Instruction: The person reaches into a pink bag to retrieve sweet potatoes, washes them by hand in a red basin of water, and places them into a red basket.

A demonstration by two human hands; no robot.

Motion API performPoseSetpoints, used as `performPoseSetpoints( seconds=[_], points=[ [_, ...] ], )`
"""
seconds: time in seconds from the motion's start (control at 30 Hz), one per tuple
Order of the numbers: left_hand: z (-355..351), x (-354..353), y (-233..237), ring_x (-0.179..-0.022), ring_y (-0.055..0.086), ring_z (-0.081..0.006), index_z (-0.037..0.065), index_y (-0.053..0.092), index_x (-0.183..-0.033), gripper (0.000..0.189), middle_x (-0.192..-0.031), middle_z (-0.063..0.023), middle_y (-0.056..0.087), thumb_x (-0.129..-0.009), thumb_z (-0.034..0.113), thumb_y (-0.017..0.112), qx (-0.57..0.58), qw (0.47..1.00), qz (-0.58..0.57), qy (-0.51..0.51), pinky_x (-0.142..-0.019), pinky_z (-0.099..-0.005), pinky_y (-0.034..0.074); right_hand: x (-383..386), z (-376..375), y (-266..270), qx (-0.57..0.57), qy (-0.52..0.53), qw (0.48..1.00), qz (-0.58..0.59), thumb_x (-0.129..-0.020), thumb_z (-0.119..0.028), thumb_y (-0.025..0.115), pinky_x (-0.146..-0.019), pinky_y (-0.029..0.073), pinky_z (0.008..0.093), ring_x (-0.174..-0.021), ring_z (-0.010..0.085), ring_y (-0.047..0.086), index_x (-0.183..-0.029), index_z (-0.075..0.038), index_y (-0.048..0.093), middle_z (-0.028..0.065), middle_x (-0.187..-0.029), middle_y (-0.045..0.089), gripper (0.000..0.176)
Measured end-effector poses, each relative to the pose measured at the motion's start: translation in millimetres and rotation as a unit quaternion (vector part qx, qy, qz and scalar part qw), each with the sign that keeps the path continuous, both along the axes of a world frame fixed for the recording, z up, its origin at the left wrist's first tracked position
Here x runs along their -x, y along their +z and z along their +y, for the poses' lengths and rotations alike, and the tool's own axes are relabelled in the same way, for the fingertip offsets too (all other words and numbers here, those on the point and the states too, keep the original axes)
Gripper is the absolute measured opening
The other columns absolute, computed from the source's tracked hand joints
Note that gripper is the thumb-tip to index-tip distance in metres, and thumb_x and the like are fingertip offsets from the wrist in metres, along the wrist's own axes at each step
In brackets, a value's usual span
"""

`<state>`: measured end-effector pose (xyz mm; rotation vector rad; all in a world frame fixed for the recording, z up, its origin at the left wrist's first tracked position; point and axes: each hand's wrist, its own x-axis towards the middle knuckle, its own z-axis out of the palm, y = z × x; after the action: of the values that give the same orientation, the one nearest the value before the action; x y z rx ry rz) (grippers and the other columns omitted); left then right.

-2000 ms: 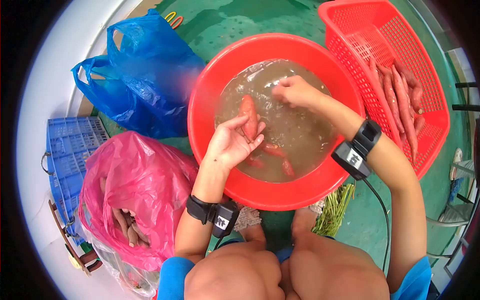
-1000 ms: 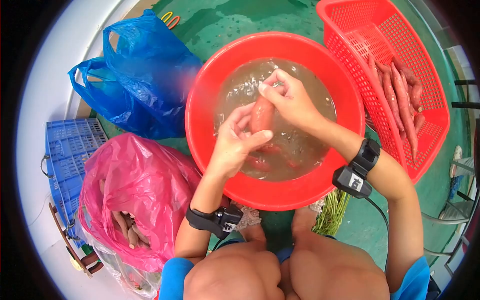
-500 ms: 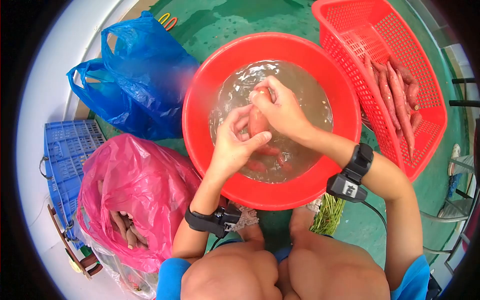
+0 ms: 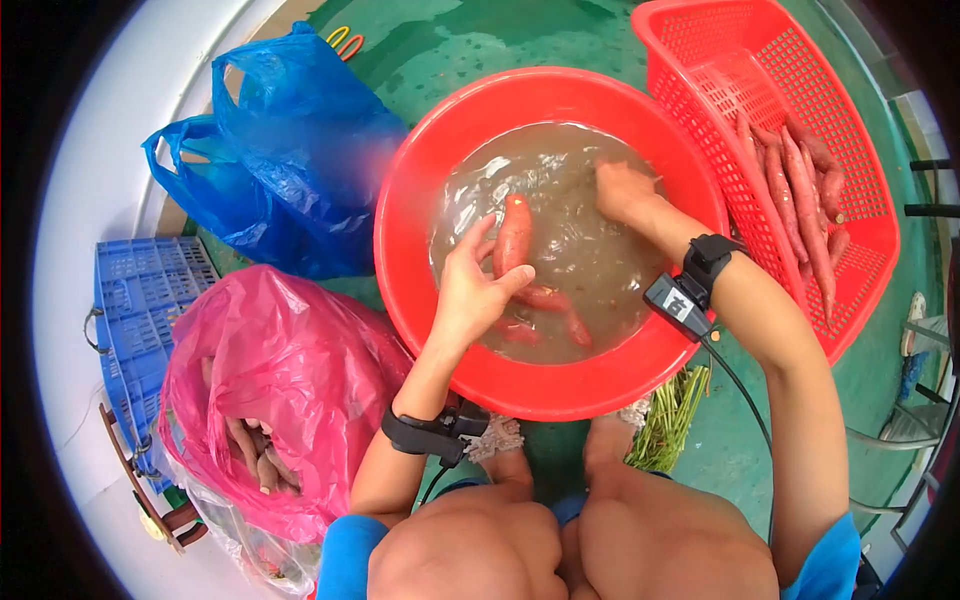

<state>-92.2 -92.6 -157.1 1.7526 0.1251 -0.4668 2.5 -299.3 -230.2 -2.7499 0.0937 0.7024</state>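
Observation:
A reddish sweet potato stands tilted up in my left hand, its lower part between my thumb and fingers above the water. My right hand is dipped in the murky water on the right side of the red basin. Its fingers are blurred and partly under the surface, so what they touch is hidden. More sweet potatoes lie half sunk in the water just below my left hand.
A red perforated basket with several sweet potatoes stands at the right. On the left are a blue plastic bag, a blue crate and a pink bag of unwashed-looking roots. Green stems lie by my foot.
My right hand has let go of the sweet potato's upper end and moved right into the water. My left hand keeps hold of the sweet potato.

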Motion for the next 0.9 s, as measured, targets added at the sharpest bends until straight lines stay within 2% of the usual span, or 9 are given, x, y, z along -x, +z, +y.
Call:
performPoseSetpoints(
  seconds=[0.1, 0.13, 0.27, 0.37, 0.47, 0.6, 0.73, 0.8, 0.9],
  points=[
    [3, -1, -12, -0.098, 0.052, -0.0204, -0.005, 0.035, -0.123, 0.068, -0.107, -0.0162, 0.054, -0.065, 0.007, 0.068, -0.071, 0.997, -0.031, -0.017, -0.085, -0.031, 0.041, -8, -7, -7, 0.009, 0.099, 0.991, 0.09, -0.077, -0.008, 0.042, -0.079, 0.044, 0.0416, -0.095, 0.0342, 0.055, -0.107, 0.002, 0.049, 0.0229, -0.102, 0.055, 0.032],
    [3, -2, -13, -0.099, 0.052, -0.0206, -0.005, 0.037, -0.122, 0.067, -0.108, -0.0161, 0.054, -0.064, 0.008, 0.068, -0.086, 0.995, -0.043, -0.022, -0.086, -0.0308, 0.039, -3, 8, 34, -0.122, -0.031, 0.977, 0.173, -0.079, -0.009, 0.042, -0.077, 0.046, 0.0404, -0.092, 0.0309, 0.056, -0.106, 0.0, 0.051, 0.0192, -0.103, 0.055, 0.029],
    [1, -4, -9, -0.1, 0.052, -0.02, -0.006, 0.041, -0.119, 0.064, -0.108, -0.0162, 0.054, -0.063, 0.007, 0.068, -0.101, 0.995, -0.013, -0.022, -0.087, -0.03, 0.038, 1, 22, 49, -0.564, -0.149, 0.737, 0.343, -0.086, -0.017, 0.044, -0.071, 0.047, 0.0357, -0.086, 0.0215, 0.056, -0.104, -0.004, 0.055, 0.0089, -0.105, 0.055, 0.025],
    [0, -6, -2, -0.099, 0.052, -0.0203, -0.007, 0.043, -0.117, 0.062, -0.11, -0.0171, 0.053, -0.063, 0.008, 0.069, -0.071, 0.997, 0.023, -0.016, -0.087, -0.0296, 0.038, 7, 32, 71, -0.51, 0.024, 0.826, 0.239, -0.083, -0.023, 0.05, -0.069, 0.048, 0.0303, -0.086, 0.0173, 0.054, -0.101, -0.004, 0.057, 0.0071, -0.098, 0.056, 0.027],
    [3, -4, -15, -0.096, 0.053, -0.0207, -0.008, 0.036, -0.122, 0.07, -0.106, -0.0167, 0.054, -0.063, 0.008, 0.069, -0.117, 0.992, -0.037, -0.015, -0.086, -0.0301, 0.039, 1, 25, 58, -0.46, -0.058, 0.858, 0.222, -0.08, -0.026, 0.053, -0.07, 0.047, 0.0309, -0.082, 0.0173, 0.055, -0.101, -0.003, 0.058, 0.0073, -0.094, 0.058, 0.031],
    [4, -1, -19, -0.093, 0.054, -0.021, -0.007, 0.021, -0.128, 0.086, -0.098, -0.0162, 0.056, -0.06, 0.011, 0.072, -0.148, 0.988, -0.035, 0.015, -0.085, -0.0312, 0.04, -19, -1, 4, -0.047, 0.018, 0.996, 0.068, -0.08, -0.022, 0.05, -0.071, 0.047, 0.0358, -0.083, 0.0211, 0.057, -0.095, -0.004, 0.059, 0.0086, -0.092, 0.059, 0.025],
    [1, -2, -9, -0.093, 0.054, -0.0214, -0.008, 0.018, -0.129, 0.091, -0.095, -0.017, 0.057, -0.059, 0.013, 0.073, -0.162, 0.986, -0.025, 0.017, -0.084, -0.0328, 0.041, -13, -10, -7, 0.021, -0.026, 0.999, 0.0, -0.079, -0.018, 0.049, -0.07, 0.048, 0.0357, -0.086, 0.0232, 0.057, -0.091, -0.004, 0.058, 0.0098, -0.094, 0.059, 0.021],
    [0, -2, -10, -0.091, 0.055, -0.0214, -0.008, 0.017, -0.129, 0.091, -0.095, -0.017, 0.057, -0.059, 0.013, 0.072, -0.175, 0.984, -0.031, 0.013, -0.082, -0.0325, 0.041, -4, 2, 32, -0.351, -0.21, 0.882, 0.232, -0.081, -0.016, 0.049, -0.073, 0.048, 0.0356, -0.089, 0.0244, 0.057, -0.097, -0.002, 0.057, 0.012, -0.099, 0.058, 0.023],
    [0, -3, -15, -0.088, 0.056, -0.0208, -0.009, 0.015, -0.129, 0.092, -0.094, -0.0167, 0.057, -0.06, 0.012, 0.072, -0.173, 0.985, -0.018, 0.006, -0.079, -0.0309, 0.043, 14, 23, 59, -0.584, -0.169, 0.711, 0.353, -0.083, -0.014, 0.048, -0.07, 0.05, 0.0352, -0.078, 0.0223, 0.058, -0.098, 0.002, 0.055, 0.0133, -0.094, 0.057, 0.023]
  ],
)
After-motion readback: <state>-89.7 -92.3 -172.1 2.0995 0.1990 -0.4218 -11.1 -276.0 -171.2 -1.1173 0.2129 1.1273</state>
